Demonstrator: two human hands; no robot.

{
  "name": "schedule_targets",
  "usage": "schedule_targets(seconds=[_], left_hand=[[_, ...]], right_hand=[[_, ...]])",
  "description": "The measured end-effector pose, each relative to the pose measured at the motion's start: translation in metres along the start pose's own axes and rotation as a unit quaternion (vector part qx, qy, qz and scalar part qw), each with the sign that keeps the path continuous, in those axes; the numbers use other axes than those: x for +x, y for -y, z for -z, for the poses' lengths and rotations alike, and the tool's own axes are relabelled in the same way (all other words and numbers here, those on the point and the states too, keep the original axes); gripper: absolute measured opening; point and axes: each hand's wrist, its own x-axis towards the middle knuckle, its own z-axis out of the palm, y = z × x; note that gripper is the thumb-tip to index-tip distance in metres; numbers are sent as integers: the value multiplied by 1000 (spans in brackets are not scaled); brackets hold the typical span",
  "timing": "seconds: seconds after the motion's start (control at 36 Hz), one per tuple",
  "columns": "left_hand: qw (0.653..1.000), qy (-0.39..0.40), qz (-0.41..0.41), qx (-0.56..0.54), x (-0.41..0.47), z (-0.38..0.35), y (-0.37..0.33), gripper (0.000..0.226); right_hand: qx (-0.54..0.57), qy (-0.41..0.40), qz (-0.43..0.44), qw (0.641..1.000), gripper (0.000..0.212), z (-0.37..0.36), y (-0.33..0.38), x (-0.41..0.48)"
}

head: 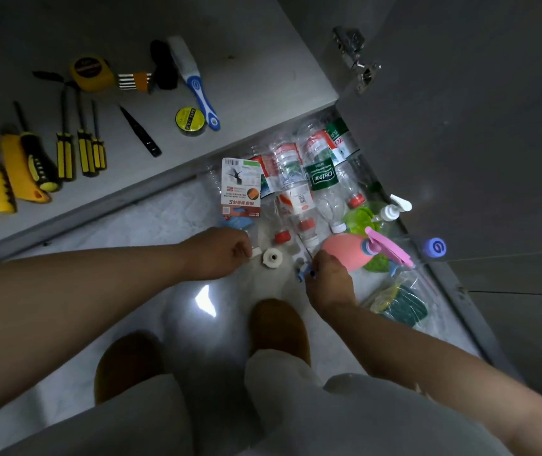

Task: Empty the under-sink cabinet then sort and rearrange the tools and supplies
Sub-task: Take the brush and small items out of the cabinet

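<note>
My left hand (220,253) pinches a small white piece (256,252) just left of a white round fitting (272,257) lying on the pale floor. My right hand (327,281) grips a small blue part (304,273) beside a pink spray bottle (350,250). Several empty plastic bottles (299,179) with red caps lie in a heap beyond my hands, with a packaged item on a white card (241,187) on top. On the cabinet floor (246,60), tools lie in a row: yellow-handled screwdrivers (79,153), a tape measure (90,72), a tape roll (190,120) and a blue-handled brush (197,83).
An open cabinet door (460,126) with a metal hinge (357,59) stands at the right. A green pump bottle (371,215), a purple cap (435,247) and bagged sponges (401,302) lie along it. My feet in brown slippers (278,327) stand just behind my hands.
</note>
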Motion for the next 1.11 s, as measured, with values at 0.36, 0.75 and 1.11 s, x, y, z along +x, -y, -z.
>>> schedule_targets(seconds=[0.36,0.75,1.11], left_hand=[[990,2,-31,137,-14,16,2,24],[950,-269,-68,142,-17,72,10,20],[912,-392,36,114,13,120,48,67]], right_hand=[[-111,-18,32,993,23,23,17,-9],[-4,-14,284,959,7,82,145,64],[-55,18,287,956,68,59,257,155]])
